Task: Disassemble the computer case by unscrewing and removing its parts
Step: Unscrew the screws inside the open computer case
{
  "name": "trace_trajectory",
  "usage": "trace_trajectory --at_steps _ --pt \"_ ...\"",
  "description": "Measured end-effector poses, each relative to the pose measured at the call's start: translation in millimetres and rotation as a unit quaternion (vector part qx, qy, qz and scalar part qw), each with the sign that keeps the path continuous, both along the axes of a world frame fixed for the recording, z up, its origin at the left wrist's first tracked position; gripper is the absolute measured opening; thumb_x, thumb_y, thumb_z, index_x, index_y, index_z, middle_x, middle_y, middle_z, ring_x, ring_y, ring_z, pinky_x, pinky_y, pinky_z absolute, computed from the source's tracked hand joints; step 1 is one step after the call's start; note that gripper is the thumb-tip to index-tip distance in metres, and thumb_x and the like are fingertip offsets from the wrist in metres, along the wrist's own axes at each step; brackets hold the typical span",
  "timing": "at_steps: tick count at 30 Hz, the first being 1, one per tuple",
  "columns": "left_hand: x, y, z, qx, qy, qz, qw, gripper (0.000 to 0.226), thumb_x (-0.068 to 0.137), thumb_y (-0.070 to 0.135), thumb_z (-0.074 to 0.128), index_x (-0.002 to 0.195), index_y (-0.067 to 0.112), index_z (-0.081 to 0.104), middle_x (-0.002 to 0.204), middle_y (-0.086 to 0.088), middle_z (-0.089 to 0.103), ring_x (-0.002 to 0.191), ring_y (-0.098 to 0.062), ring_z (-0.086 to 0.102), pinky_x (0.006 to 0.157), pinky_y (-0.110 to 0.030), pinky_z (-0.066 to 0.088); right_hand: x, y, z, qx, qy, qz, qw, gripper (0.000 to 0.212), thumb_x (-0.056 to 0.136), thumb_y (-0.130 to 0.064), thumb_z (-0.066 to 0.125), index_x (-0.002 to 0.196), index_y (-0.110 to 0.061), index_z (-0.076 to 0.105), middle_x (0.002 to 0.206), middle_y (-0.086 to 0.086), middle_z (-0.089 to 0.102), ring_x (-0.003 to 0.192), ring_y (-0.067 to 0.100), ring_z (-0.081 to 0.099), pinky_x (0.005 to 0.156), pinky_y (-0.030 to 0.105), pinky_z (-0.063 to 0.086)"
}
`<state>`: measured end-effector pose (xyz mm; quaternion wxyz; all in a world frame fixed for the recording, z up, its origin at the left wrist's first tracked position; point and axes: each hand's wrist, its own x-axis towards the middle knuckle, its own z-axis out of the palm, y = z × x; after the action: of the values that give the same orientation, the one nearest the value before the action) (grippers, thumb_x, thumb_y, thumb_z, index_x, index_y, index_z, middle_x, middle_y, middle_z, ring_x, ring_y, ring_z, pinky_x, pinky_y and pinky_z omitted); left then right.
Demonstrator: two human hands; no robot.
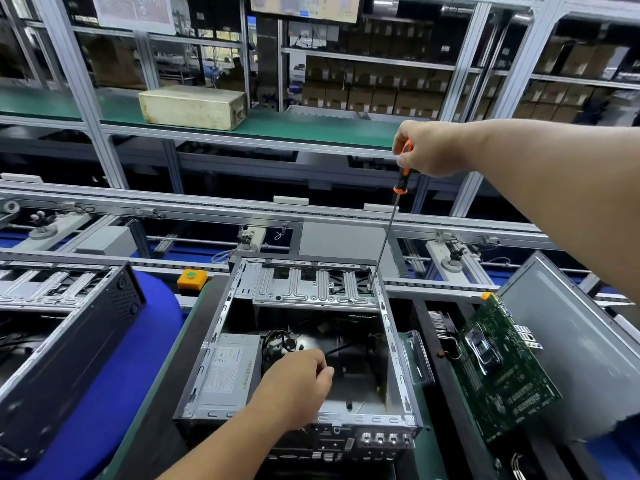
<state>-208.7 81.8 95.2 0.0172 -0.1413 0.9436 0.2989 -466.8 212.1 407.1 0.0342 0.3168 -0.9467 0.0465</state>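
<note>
**A:** Along the table's left edge, what do you have?

**B:** One second case, dark and lying open. Mid-table sits the one computer case I'm stripping, open side up. One power supply is still fitted at its left wall. My left hand is down inside, fingers pinched narrow around what looks like a black cable; I can't tell exactly what.

**A:** And the right?

**B:** My right hand is closed on the one screwdriver, its tip down at the far right corner of the drive cage. I judge I'm on the cage screw there.

**A:** Next?

**B:** Keep the long shaft upright and seated while turning, then lift the screw clear. Toward the table's right edge: one motherboard, already out, leaning against one side panel.
</note>
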Motion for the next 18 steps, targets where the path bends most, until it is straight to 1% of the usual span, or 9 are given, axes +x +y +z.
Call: trace_trajectory --at_steps 5,8,10,11,13,14,15,16,18 --pt "-1.0 -0.5 0.0 0.002 -0.004 -0.003 1.0 0.03 0.103 0.049 0.048 0.08 0.031 0.054 0.066 0.009 0.062 0.054 -0.007 0.05 0.052 -0.025 0.037 3.9 3.7 10.9 0.013 -0.04 -0.006 0.999 0.018 0.102 -0.017 0.056 0.111 -0.032 0.058 0.094 -0.005 0.059 0.072 0.013 0.053 0.057 0.029 0.036" --pt "-1.3 -0.4 -0.2 0.003 -0.004 -0.003 1.0 0.03 0.103 0.048 0.048 0.08 0.031 0.054 0.065 0.009 0.061 0.053 -0.006 0.05 0.052 -0.024 0.036 8.1 1.2 10.6 0.025 -0.044 -0.006 0.999 0.02 0.098 -0.01 0.054 0.106 -0.026 0.061 0.09 -0.002 0.061 0.07 0.014 0.052 0.056 0.03 0.035" --pt "-1.3 -0.2 -0.3 0.006 -0.003 -0.003 1.0 0.03 0.103 0.048 0.048 0.079 0.031 0.054 0.064 0.01 0.061 0.052 -0.006 0.049 0.052 -0.024 0.037 10.2 -1.1 7.8 0.047 -0.01 -0.02 0.999 0.009 0.097 -0.019 0.054 0.104 -0.021 0.059 0.098 0.003 0.062 0.079 0.019 0.055 0.062 0.033 0.038" --pt "-1.3 -0.1 -0.4 0.006 -0.003 -0.004 1.0 0.03 0.103 0.048 0.048 0.079 0.031 0.054 0.064 0.01 0.061 0.052 -0.006 0.049 0.052 -0.024 0.037 11.1 -2.1 6.0 0.069 0.016 -0.027 0.997 0.013 0.099 -0.031 0.052 0.104 -0.019 0.057 0.102 0.003 0.062 0.086 0.023 0.056 0.068 0.036 0.039" --pt "-1.2 -0.2 -0.4 0.003 -0.002 -0.004 1.0 0.03 0.103 0.048 0.048 0.079 0.031 0.054 0.065 0.009 0.061 0.053 -0.006 0.05 0.052 -0.025 0.037 11.5 -2.7 2.5 0.129 0.081 -0.039 0.988 0.04 0.103 -0.056 0.038 0.107 -0.019 0.054 0.105 0.004 0.06 0.097 0.029 0.057 0.078 0.04 0.042" --pt "-1.2 -0.2 -0.5 0.002 -0.003 -0.005 1.0 0.03 0.103 0.048 0.047 0.079 0.031 0.054 0.065 0.009 0.061 0.053 -0.007 0.05 0.052 -0.025 0.037 11.4 -3.0 1.1 0.144 0.11 -0.041 0.983 0.051 0.104 -0.062 0.03 0.109 -0.018 0.056 0.106 0.005 0.06 0.1 0.031 0.057 0.08 0.042 0.044" --pt "-1.2 -0.3 -0.7 0.002 -0.003 -0.005 1.0 0.03 0.103 0.048 0.047 0.079 0.031 0.054 0.065 0.009 0.061 0.054 -0.007 0.05 0.052 -0.025 0.037 11.4 -3.1 0.1 0.148 0.129 -0.038 0.98 0.056 0.104 -0.063 0.027 0.109 -0.016 0.058 0.106 0.006 0.06 0.1 0.031 0.057 0.08 0.042 0.045" --pt "-1.4 -0.5 -0.8 0.002 -0.003 -0.005 1.0 0.03 0.103 0.048 0.047 0.079 0.031 0.054 0.065 0.009 0.062 0.054 -0.006 0.051 0.052 -0.025 0.037 10.5 -3.0 -1.2 0.142 0.137 -0.031 0.98 0.053 0.105 -0.06 0.028 0.11 -0.016 0.058 0.105 0.005 0.059 0.099 0.031 0.056 0.08 0.042 0.044" --pt "-1.7 -0.7 -1.2 0.004 -0.003 -0.005 1.0 0.03 0.103 0.048 0.047 0.079 0.031 0.054 0.066 0.009 0.063 0.054 -0.006 0.051 0.053 -0.025 0.038 8.5 -3.1 -3.7 0.11 0.125 -0.021 0.986 0.037 0.107 -0.051 0.036 0.114 -0.02 0.055 0.103 0.002 0.057 0.094 0.028 0.054 0.078 0.04 0.042"
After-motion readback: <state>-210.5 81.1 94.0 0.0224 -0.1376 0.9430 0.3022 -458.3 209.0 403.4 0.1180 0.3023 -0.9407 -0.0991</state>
